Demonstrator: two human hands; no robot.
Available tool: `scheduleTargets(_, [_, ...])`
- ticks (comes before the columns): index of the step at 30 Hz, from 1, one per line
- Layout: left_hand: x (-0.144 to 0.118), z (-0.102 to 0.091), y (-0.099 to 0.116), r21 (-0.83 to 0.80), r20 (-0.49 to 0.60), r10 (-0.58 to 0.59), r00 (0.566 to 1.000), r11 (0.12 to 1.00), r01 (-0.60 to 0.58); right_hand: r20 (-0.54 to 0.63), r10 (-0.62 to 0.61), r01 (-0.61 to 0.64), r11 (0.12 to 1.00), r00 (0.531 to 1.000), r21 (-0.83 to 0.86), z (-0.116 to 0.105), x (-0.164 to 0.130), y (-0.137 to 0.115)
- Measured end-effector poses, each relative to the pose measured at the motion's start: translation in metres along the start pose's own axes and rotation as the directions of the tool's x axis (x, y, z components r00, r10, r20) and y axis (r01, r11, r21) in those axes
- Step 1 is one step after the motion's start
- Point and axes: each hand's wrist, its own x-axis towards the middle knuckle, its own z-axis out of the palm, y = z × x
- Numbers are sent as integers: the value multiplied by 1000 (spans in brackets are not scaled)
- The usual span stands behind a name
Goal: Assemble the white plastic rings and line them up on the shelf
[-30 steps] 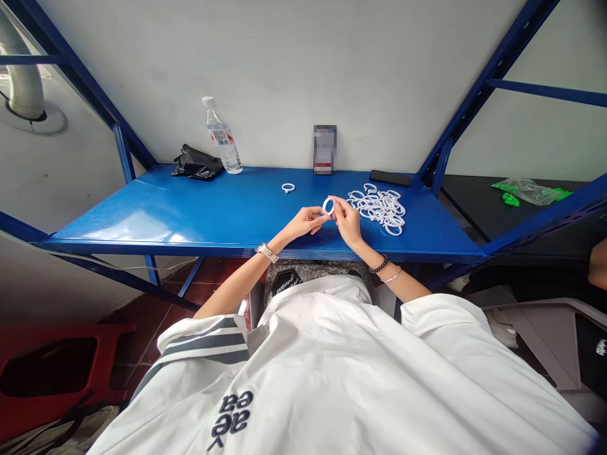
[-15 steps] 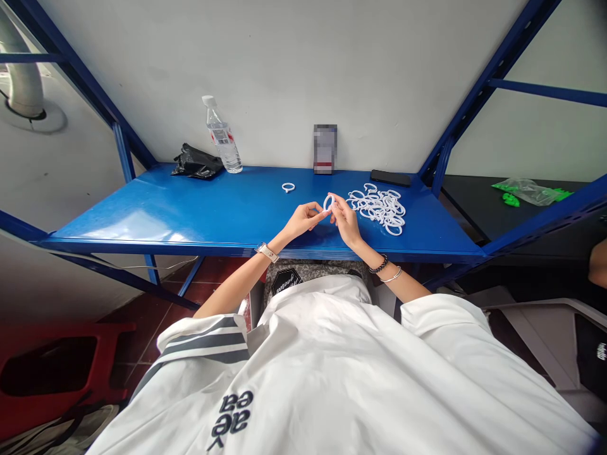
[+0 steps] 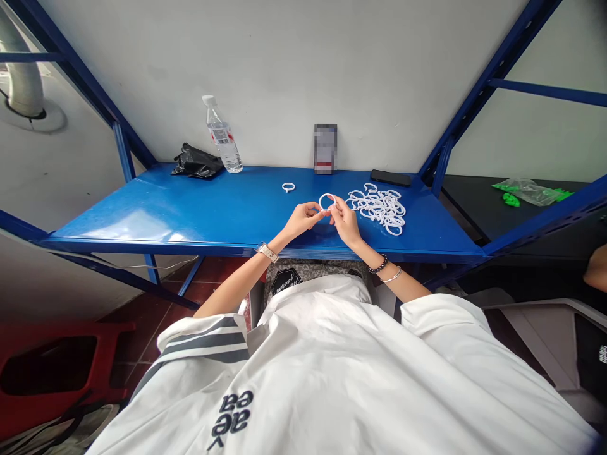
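Note:
My left hand [image 3: 303, 221] and my right hand [image 3: 345, 222] pinch one white plastic ring [image 3: 327, 201] between their fingertips, just above the blue shelf [image 3: 199, 212]. The ring lies nearly flat, its hole facing up. To the right of my right hand lies a pile of several white rings [image 3: 379, 207]. A single white ring [image 3: 288, 187] lies alone on the shelf, behind and to the left of my hands.
At the back of the shelf stand a water bottle [image 3: 222, 136], a crumpled black bag [image 3: 195, 163], a small upright box [image 3: 325, 149] and a flat black phone [image 3: 390, 177]. Blue frame posts flank the shelf. A black table with green parts [image 3: 526, 189] is at right.
The ring held by both hands has turned from upright to nearly flat and risen slightly. My hands stayed in about the same place.

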Motion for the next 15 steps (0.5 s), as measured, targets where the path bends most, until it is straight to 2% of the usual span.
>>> scheduleTargets(15, [-1, -1, 2, -35, 85, 21, 996, 999, -18, -30, 26, -24, 998, 999, 64, -1, 0, -5])
